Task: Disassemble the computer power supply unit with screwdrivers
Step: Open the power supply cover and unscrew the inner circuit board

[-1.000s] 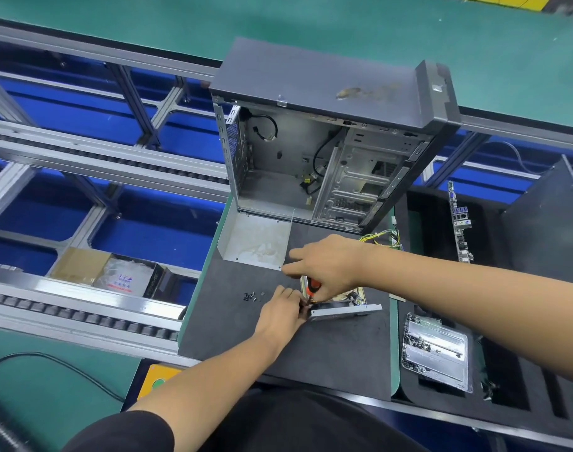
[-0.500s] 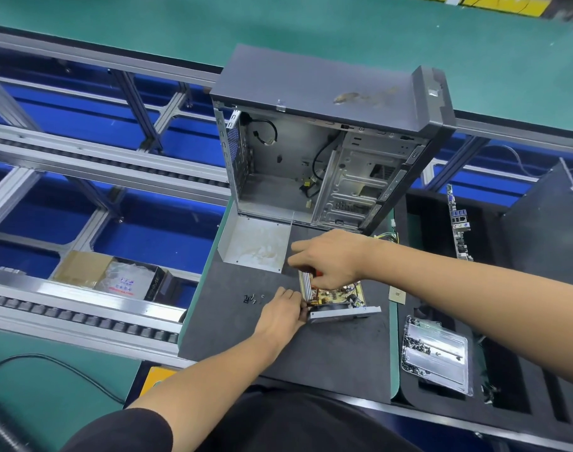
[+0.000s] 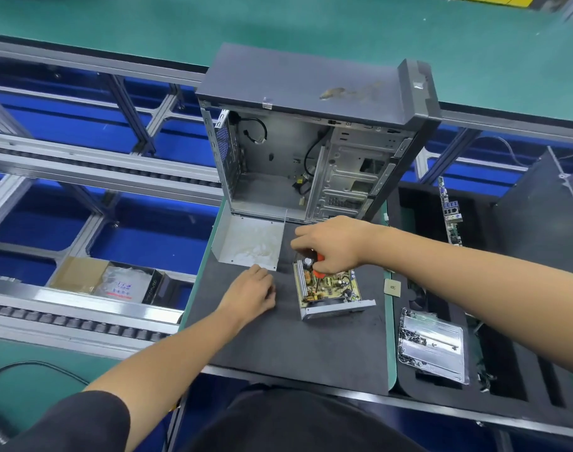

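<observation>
- Desk (image 3: 278, 347) mat is lying bare in front of the work, its near edge running along the person's body.
- Computer case (image 3: 311, 151) is standing open at the far edge, cables hanging inside.
- Metal cover (image 3: 249, 243) is sitting just in front of it.
- Tray (image 3: 432, 350) on the right is holding loose screws.
- Power supply unit (image 3: 331, 291) is lying open-topped mid-desk, board upward, long axis running away from the person.
- Right hand (image 3: 334, 246) is gripping the screwdriver (image 3: 318, 274), tip down into the board.
- Left hand (image 3: 251, 293) is resting on the mat beside the unit, fingers curled; whether it is holding anything cannot be told.
</observation>
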`<act>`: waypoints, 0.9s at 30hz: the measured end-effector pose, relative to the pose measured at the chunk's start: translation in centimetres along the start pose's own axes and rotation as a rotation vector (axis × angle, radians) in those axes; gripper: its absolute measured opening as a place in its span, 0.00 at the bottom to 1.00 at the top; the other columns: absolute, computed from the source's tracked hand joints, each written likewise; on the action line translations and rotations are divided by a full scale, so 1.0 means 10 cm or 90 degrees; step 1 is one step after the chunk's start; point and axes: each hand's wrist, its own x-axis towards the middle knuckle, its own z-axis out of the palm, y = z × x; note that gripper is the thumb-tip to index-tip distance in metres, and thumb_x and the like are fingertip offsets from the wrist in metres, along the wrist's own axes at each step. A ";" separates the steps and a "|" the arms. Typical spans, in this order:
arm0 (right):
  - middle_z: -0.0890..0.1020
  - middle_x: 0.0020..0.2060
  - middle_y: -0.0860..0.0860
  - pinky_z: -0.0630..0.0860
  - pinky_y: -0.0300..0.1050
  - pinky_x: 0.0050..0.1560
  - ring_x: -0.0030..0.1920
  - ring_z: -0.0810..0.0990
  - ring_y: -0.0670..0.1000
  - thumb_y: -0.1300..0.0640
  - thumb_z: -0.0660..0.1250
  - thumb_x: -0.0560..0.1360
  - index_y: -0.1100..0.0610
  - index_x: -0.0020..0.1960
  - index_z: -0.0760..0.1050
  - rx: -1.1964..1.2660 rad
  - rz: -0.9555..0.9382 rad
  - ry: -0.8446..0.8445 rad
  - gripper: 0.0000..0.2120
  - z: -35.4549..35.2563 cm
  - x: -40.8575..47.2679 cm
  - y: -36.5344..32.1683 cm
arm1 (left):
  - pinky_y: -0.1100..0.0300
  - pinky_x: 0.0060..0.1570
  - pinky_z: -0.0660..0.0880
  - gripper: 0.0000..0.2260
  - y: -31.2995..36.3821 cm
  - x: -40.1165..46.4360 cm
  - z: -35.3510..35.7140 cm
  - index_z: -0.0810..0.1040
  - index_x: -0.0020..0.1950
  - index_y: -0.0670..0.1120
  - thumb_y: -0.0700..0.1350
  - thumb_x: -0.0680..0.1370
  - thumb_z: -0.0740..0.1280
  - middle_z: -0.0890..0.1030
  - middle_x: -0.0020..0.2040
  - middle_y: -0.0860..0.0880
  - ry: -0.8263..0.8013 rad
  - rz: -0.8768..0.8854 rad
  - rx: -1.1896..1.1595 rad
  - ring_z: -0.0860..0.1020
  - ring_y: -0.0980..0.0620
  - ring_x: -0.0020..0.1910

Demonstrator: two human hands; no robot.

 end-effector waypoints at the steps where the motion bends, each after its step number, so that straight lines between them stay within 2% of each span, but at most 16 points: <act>1: 0.66 0.41 0.43 0.54 0.43 0.29 0.37 0.67 0.49 0.52 0.66 0.72 0.48 0.44 0.67 0.004 0.006 -0.001 0.08 0.00 -0.01 0.02 | 0.52 0.37 0.78 0.07 -0.06 -0.01 -0.03 0.80 0.36 0.42 0.39 0.65 0.77 0.78 0.35 0.45 -0.013 0.011 0.027 0.79 0.41 0.39; 5: 0.68 0.43 0.44 0.55 0.44 0.29 0.36 0.67 0.49 0.52 0.66 0.72 0.51 0.47 0.70 0.012 0.032 -0.003 0.07 -0.02 -0.06 0.09 | 0.54 0.35 0.76 0.07 -0.21 -0.06 -0.07 0.81 0.36 0.44 0.39 0.63 0.77 0.78 0.36 0.47 -0.053 0.051 0.094 0.79 0.43 0.39; 9: 0.71 0.45 0.45 0.61 0.46 0.31 0.39 0.73 0.52 0.52 0.66 0.72 0.50 0.46 0.69 0.024 0.061 0.024 0.07 -0.05 -0.14 0.18 | 0.54 0.35 0.75 0.06 -0.27 -0.09 -0.04 0.81 0.38 0.45 0.42 0.65 0.77 0.78 0.38 0.48 -0.047 0.114 0.138 0.79 0.44 0.40; 12: 0.70 0.44 0.44 0.60 0.44 0.30 0.40 0.74 0.51 0.52 0.65 0.71 0.49 0.46 0.69 0.037 0.072 0.039 0.06 -0.06 -0.21 0.26 | 0.53 0.36 0.76 0.06 -0.29 -0.09 -0.01 0.81 0.39 0.45 0.42 0.67 0.76 0.78 0.39 0.48 -0.032 0.116 0.136 0.78 0.44 0.41; 15: 0.71 0.45 0.44 0.64 0.44 0.31 0.41 0.74 0.50 0.50 0.66 0.71 0.47 0.46 0.70 0.059 0.092 0.054 0.07 -0.06 -0.28 0.34 | 0.51 0.40 0.78 0.03 -0.27 -0.07 0.00 0.82 0.43 0.45 0.43 0.71 0.72 0.78 0.39 0.48 0.010 0.094 0.091 0.77 0.44 0.42; 18: 0.72 0.44 0.44 0.71 0.46 0.36 0.42 0.73 0.46 0.51 0.69 0.70 0.48 0.46 0.72 0.121 0.127 0.081 0.07 -0.07 -0.34 0.40 | 0.50 0.47 0.77 0.09 -0.15 0.00 -0.03 0.81 0.51 0.46 0.48 0.78 0.66 0.79 0.45 0.50 0.036 0.113 0.031 0.76 0.46 0.46; 20: 0.72 0.42 0.43 0.68 0.41 0.37 0.42 0.73 0.41 0.55 0.72 0.68 0.48 0.45 0.76 0.210 0.151 0.122 0.08 -0.09 -0.39 0.45 | 0.51 0.51 0.74 0.13 -0.01 0.07 -0.07 0.80 0.55 0.47 0.54 0.79 0.63 0.80 0.48 0.50 0.033 0.153 0.013 0.75 0.46 0.49; 21: 0.72 0.42 0.43 0.66 0.38 0.36 0.43 0.73 0.39 0.56 0.73 0.68 0.47 0.45 0.77 0.242 0.162 0.142 0.08 -0.10 -0.41 0.47 | 0.51 0.52 0.72 0.15 0.09 0.12 -0.08 0.79 0.55 0.47 0.56 0.80 0.62 0.79 0.50 0.50 0.027 0.174 0.003 0.75 0.46 0.50; 23: 0.72 0.44 0.43 0.68 0.40 0.36 0.43 0.74 0.40 0.56 0.72 0.67 0.44 0.45 0.77 0.256 0.180 0.159 0.10 -0.13 -0.47 0.51 | 0.53 0.51 0.69 0.18 0.32 0.25 -0.09 0.77 0.56 0.47 0.60 0.82 0.59 0.78 0.51 0.49 0.004 0.217 -0.023 0.72 0.47 0.49; 25: 0.72 0.46 0.43 0.69 0.44 0.35 0.43 0.75 0.43 0.55 0.71 0.67 0.43 0.46 0.75 0.235 0.193 0.154 0.11 -0.13 -0.54 0.56 | 0.54 0.50 0.68 0.20 0.55 0.40 -0.07 0.76 0.57 0.48 0.63 0.82 0.58 0.76 0.52 0.50 -0.055 0.249 -0.044 0.70 0.48 0.49; 27: 0.72 0.45 0.42 0.65 0.43 0.33 0.42 0.74 0.40 0.53 0.69 0.66 0.43 0.45 0.73 0.215 0.195 0.153 0.10 -0.11 -0.60 0.60 | 0.54 0.51 0.70 0.23 0.73 0.54 -0.03 0.74 0.60 0.48 0.67 0.81 0.58 0.76 0.54 0.51 -0.139 0.247 -0.033 0.71 0.49 0.51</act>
